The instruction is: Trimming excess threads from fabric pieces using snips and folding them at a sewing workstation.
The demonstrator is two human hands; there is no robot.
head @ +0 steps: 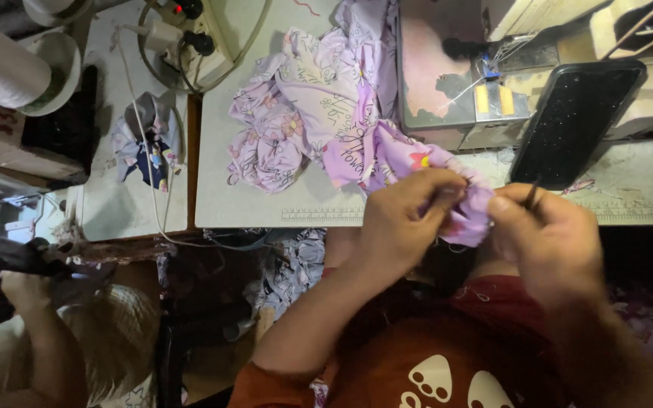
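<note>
A lilac printed fabric point(319, 98) lies bunched on the sewing table point(266, 204) and runs down to my hands at the table's front edge. My left hand point(402, 223) pinches the near end of this cloth between thumb and fingers. Close beside it, my right hand point(546, 238) grips the same bit of cloth and also holds a thin dark tool point(530, 198) that sticks up from the fingers. The two hands almost touch, with the cloth end between them. My rust-coloured shirt point(432, 355) shows below.
A sewing machine point(493, 68) stands at the back right with a black phone point(576, 121) leaning on it. A power strip point(190, 30) and a small cloth bundle point(145, 140) lie to the left. Another person's arm point(39, 325) is at the lower left.
</note>
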